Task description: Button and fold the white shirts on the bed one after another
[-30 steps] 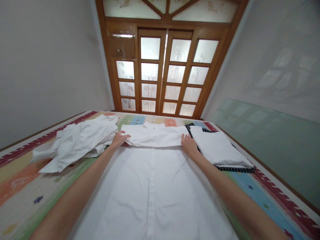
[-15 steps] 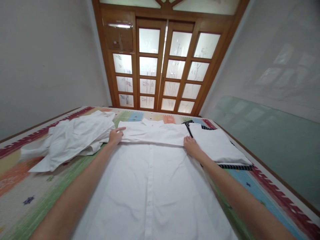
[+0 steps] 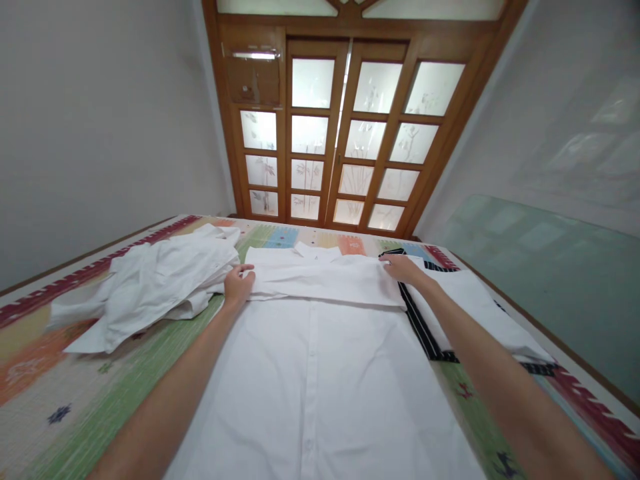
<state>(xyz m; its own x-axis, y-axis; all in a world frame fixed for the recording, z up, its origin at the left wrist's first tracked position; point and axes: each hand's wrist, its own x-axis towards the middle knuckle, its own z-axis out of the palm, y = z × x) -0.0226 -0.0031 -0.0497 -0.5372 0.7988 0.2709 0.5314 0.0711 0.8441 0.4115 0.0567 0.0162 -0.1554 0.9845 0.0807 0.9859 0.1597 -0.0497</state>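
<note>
While the right hand's fingers [image 3: 388, 260] pinch the upper edge of a white buttoned collared shirt [image 3: 340, 387], the left hand's fingers [image 3: 244, 269] touch its opposite edge, their grip unclear. It lies front up on a multicoloured patterned cloth [image 3: 90, 393], a white fabric band [image 3: 320, 280] across its chest, between a crumpled white fabric heap [image 3: 165, 277] and a folded white garment [image 3: 480, 300] near black striped fabric [image 3: 423, 327].
</note>
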